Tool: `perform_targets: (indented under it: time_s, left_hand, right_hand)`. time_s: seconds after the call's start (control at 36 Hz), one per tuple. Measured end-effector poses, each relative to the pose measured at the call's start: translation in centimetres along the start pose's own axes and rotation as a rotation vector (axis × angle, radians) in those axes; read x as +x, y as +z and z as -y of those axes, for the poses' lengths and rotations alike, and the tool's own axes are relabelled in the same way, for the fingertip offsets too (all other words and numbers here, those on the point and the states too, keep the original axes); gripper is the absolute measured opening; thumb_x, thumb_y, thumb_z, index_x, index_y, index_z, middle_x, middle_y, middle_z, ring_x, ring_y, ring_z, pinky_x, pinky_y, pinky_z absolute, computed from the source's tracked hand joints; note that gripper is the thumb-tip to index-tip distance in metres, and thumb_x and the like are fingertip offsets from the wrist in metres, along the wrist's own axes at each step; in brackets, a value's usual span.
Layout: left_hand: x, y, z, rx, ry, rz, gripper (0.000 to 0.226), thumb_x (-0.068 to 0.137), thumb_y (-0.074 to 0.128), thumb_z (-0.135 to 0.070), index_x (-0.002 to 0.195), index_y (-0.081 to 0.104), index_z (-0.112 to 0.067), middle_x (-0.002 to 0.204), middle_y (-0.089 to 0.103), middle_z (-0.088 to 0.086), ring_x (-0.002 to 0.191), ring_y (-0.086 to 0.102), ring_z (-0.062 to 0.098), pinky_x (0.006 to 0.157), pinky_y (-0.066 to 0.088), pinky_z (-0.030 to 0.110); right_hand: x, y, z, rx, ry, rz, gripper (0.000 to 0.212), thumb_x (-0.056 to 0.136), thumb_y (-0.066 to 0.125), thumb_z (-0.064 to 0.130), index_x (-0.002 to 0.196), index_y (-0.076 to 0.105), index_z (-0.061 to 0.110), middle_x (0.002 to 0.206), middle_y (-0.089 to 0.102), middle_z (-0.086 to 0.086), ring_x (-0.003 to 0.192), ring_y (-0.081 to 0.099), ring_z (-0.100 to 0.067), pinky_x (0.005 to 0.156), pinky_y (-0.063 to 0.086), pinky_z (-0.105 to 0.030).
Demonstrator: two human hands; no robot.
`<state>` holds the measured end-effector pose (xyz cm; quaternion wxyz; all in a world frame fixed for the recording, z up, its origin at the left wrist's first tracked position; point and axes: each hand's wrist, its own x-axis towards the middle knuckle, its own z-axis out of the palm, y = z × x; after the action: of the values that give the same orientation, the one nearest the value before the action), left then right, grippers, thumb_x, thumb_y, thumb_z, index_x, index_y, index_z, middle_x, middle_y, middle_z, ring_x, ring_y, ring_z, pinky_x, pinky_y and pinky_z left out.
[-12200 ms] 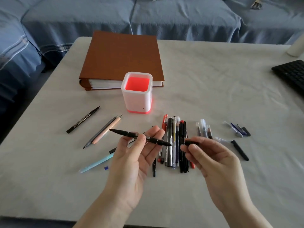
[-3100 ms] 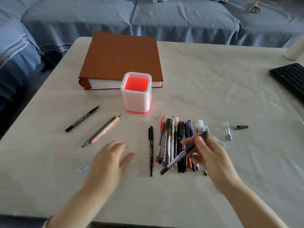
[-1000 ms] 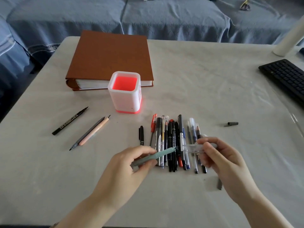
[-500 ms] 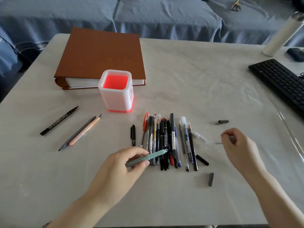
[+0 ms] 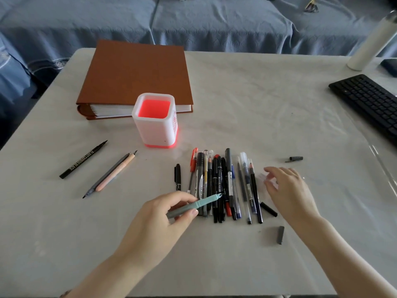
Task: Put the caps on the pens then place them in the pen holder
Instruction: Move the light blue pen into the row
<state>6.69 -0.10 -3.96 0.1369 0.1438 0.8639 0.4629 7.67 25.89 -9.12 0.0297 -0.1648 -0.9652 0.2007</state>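
Head view looking down on a pale worktop (image 5: 257, 104) in front of a blue-covered sofa (image 5: 214, 22). The left hand (image 5: 159, 222) pinches a teal pen (image 5: 193, 206) between thumb and fingers, its uncapped tip pointing right and up, just over the near ends of a row of pens (image 5: 223, 186). The right hand (image 5: 287, 190) hovers palm down to the right of that row, fingers spread and loose. A blurred clear cap (image 5: 267, 179) shows at its fingertips; whether they touch it cannot be told. The two hands are well apart.

The pens in the row lie side by side, running away from the viewer, near the middle of the worktop. A short black pen (image 5: 177, 177) lies just left of the row. Further left lie a grey pen and a peach pen (image 5: 111, 173) touching each other, then a black pen with white lettering (image 5: 83, 159).

The pen holder (image 5: 153, 123), a white square cup with a glowing red inside, stands upright beyond the row with no pens showing in it. Right behind it lies a brown binder (image 5: 137, 76).

Loose caps: a black cap (image 5: 268, 209) beside the row's near right end, a grey cap (image 5: 280, 235) nearer the viewer, a dark cap (image 5: 295, 158) beyond the right hand.

A black keyboard (image 5: 367, 102) and a white bottle (image 5: 373, 39) sit at the far right
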Motion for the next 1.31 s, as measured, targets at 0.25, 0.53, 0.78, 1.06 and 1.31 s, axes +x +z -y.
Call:
perform_targets:
  time_s: [0.25, 0.53, 0.78, 1.06, 1.31]
  left_hand:
    - [0.0, 0.2, 0.2, -0.052, 0.008, -0.005, 0.027, 0.077, 0.07, -0.013, 0.076, 0.064, -0.039, 0.077, 0.065, -0.022, 0.066, 0.058, 0.002, 0.059, 0.04, 0.007]
    - [0.0, 0.0, -0.1, -0.07, 0.019, -0.005, 0.025, 0.078, 0.07, -0.014, 0.079, 0.064, -0.038, 0.073, 0.064, -0.023, 0.065, 0.057, 0.003, 0.057, 0.039, 0.008]
    - [-0.2, 0.0, -0.7, -0.029, 0.083, -0.013, 0.019, 0.077, 0.071, -0.014, 0.083, 0.069, -0.032, 0.08, 0.063, -0.019, 0.06, 0.052, -0.002, 0.054, 0.035, 0.007]
    - [-0.2, -0.3, -0.6, -0.275, -0.085, 0.066, 0.023, 0.078, 0.068, -0.014, 0.067, 0.071, -0.034, 0.059, 0.064, -0.002, 0.051, 0.042, 0.008, 0.05, 0.032, 0.02]
    - [2.0, -0.4, 0.5, 0.07, 0.025, 0.024, 0.023, 0.092, 0.047, -0.034, 0.086, 0.066, -0.023, 0.074, 0.068, -0.003, 0.066, 0.06, 0.012, 0.062, 0.046, 0.027]
  right_hand:
    - [-3.7, -2.9, 6.3, 1.136, 0.112, 0.082, 0.02, 0.087, 0.052, -0.003, 0.095, 0.061, 0.014, 0.062, 0.068, 0.005, 0.057, 0.06, -0.004, 0.059, 0.051, -0.013]
    - [-4.7, -2.5, 7.8, 1.332, 0.179, 0.11, 0.021, 0.086, 0.051, -0.002, 0.092, 0.064, 0.013, 0.061, 0.066, 0.0, 0.058, 0.06, -0.006, 0.059, 0.05, -0.013]
    - [-5.6, -2.0, 9.2, 1.291, 0.099, 0.265, 0.02, 0.08, 0.056, -0.008, 0.084, 0.066, 0.009, 0.068, 0.07, -0.002, 0.057, 0.063, -0.008, 0.058, 0.049, -0.013]
    - [-5.5, -1.7, 9.9, 1.327, -0.012, 0.265, 0.021, 0.069, 0.059, 0.007, 0.076, 0.072, 0.023, 0.074, 0.072, -0.005, 0.064, 0.066, -0.012, 0.062, 0.052, -0.016]
    - [-4.9, 0.6, 10.9, 1.359, 0.124, 0.208, 0.028, 0.086, 0.047, -0.01, 0.1, 0.047, 0.015, 0.073, 0.061, 0.0, 0.069, 0.064, -0.01, 0.066, 0.056, -0.024]
